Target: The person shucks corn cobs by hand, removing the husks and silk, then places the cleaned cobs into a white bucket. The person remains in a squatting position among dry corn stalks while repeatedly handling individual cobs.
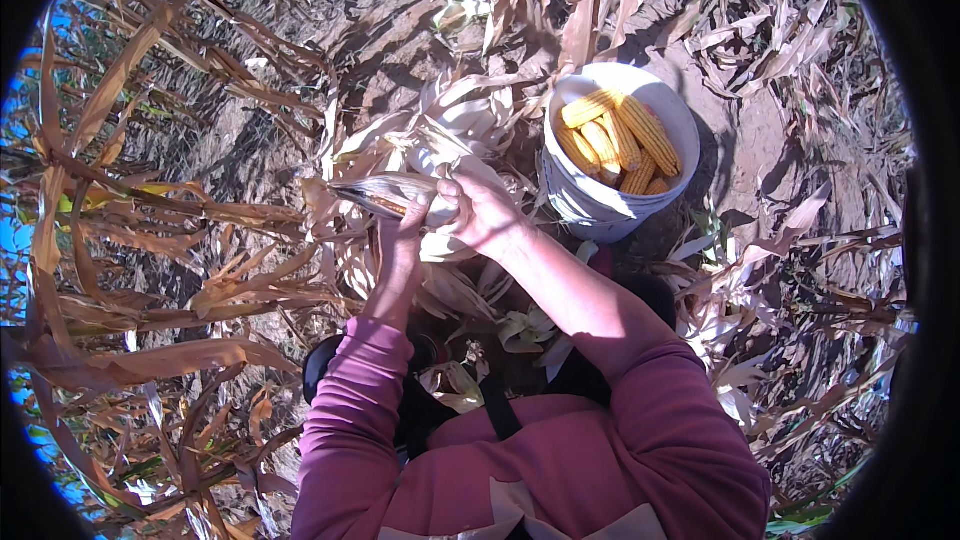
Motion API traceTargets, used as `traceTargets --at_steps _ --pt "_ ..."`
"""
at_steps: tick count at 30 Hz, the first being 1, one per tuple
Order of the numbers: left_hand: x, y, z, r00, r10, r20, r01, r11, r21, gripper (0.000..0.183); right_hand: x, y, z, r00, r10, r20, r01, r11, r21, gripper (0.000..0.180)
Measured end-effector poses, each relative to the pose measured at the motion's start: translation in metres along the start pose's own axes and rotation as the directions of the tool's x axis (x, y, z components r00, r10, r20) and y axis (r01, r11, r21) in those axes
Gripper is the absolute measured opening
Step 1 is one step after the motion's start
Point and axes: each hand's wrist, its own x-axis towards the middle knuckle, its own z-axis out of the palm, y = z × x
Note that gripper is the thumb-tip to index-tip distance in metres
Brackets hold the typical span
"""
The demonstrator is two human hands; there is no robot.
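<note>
A corn ear in its dry husk (pixel 386 189) lies across both hands, its tip pointing left and a strip of orange-yellow kernels showing through the parted husk. My left hand (pixel 405 223) grips it from below, near the middle, with the thumb over the husk. My right hand (pixel 474 206) is closed on the husk at the ear's right end, close beside the left thumb. To the right of my hands stands a white plastic bucket (pixel 592 204) holding several husked yellow corn ears (pixel 645 133).
Loose pale husks (pixel 476 120) are heaped beyond and under my hands. Dry corn stalks (pixel 187 210) lean in from the left, and more stand at the top (pixel 596 0). Bare soil (pixel 750 142) and dry leaves (pixel 780 52) lie right of the bucket.
</note>
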Motion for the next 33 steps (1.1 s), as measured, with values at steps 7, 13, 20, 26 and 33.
traceTargets --at_steps 7,13,20,26,33 --pt "-0.003 0.016 0.004 1.000 -0.001 -0.026 -0.001 0.997 -0.080 0.043 -0.018 -0.009 0.022 0.988 0.075 0.132 -0.049 0.981 -0.189 0.017" --pt "0.029 0.038 -0.047 0.949 0.100 -0.300 -0.168 0.963 -0.211 0.048 -0.069 0.013 0.020 0.868 0.430 0.248 0.394 -0.294 -0.871 0.025" --pt "0.022 0.043 -0.039 0.929 0.219 -0.299 -0.267 0.954 -0.132 0.056 -0.060 0.052 -0.076 0.839 0.423 0.342 0.404 -0.064 -0.913 0.025" --pt "0.004 0.063 -0.018 0.978 0.203 -0.051 -0.192 0.966 0.172 0.046 -0.062 0.036 -0.002 0.829 0.560 0.011 0.247 -0.349 -0.904 0.051" --pt "-0.006 0.041 0.003 0.960 0.134 0.246 -0.205 0.935 0.288 0.055 -0.033 -0.018 0.025 0.899 -0.376 0.225 0.243 0.002 -0.970 0.033"
